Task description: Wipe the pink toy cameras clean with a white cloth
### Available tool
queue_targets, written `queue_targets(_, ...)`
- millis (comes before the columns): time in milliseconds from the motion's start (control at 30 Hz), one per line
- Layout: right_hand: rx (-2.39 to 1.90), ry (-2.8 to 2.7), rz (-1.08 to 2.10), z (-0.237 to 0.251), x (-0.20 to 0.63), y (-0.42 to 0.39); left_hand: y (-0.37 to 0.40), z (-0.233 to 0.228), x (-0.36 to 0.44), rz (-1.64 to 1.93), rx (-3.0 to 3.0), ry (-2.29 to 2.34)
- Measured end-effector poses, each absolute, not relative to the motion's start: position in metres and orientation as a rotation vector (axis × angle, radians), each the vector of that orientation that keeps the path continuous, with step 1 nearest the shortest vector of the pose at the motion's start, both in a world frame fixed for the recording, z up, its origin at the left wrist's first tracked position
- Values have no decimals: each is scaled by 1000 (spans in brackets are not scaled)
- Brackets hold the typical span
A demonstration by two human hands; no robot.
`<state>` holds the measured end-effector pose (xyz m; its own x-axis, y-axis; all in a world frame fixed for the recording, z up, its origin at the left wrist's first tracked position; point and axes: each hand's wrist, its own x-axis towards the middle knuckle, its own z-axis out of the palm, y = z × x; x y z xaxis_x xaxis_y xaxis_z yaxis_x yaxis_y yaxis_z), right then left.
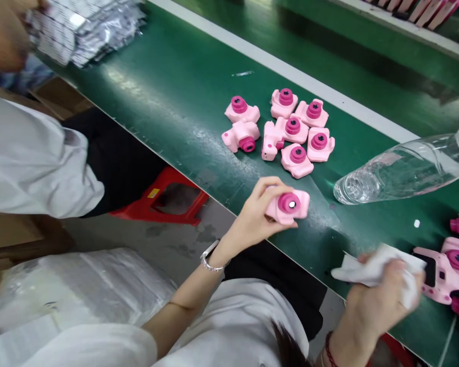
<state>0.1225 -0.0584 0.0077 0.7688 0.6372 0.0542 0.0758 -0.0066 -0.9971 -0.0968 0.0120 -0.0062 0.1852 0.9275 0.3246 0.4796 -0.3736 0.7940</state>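
My left hand (pixel 254 214) grips a pink toy camera (pixel 290 205) with a magenta lens, holding it just above the near edge of the green belt (pixel 176 102). My right hand (pixel 378 300) is closed around a crumpled white cloth (pixel 371 267) at the lower right. A cluster of several finished pink toy cameras (pixel 290 130) lies on the belt beyond my left hand. More pink camera parts (pixel 451 270) lie at the right edge, next to my right hand.
A clear plastic water bottle (pixel 401 171) lies on its side at the right. A stack of silvery packets (pixel 87 25) sits top left near another person in a white sleeve (pixel 34 163). A red stool (pixel 164 196) stands below the belt's edge.
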Motion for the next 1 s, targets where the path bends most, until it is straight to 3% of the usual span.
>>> queue_targets(133,-1524,-684,724,8,85,-56,-16,-3,-70,1086,1745,921)
queue_targets(300,-1560,-560,674,10,70,-49,-36,-9,-44,1045,1383,723)
queue_targets(500,-1474,-416,1220,12,65,-55,-22,1,-38,1000,1155,1000)
queue_targets(700,-1280,-328,1560,20,71,-61,-3,15,-48,833,1112,766)
queue_targets(800,-1296,-422,1501,25,84,-63,1,17,-51,786,809,661)
queue_targets(1000,-1375,-497,1061,30,111,-51,0,14,-50,573,550,403)
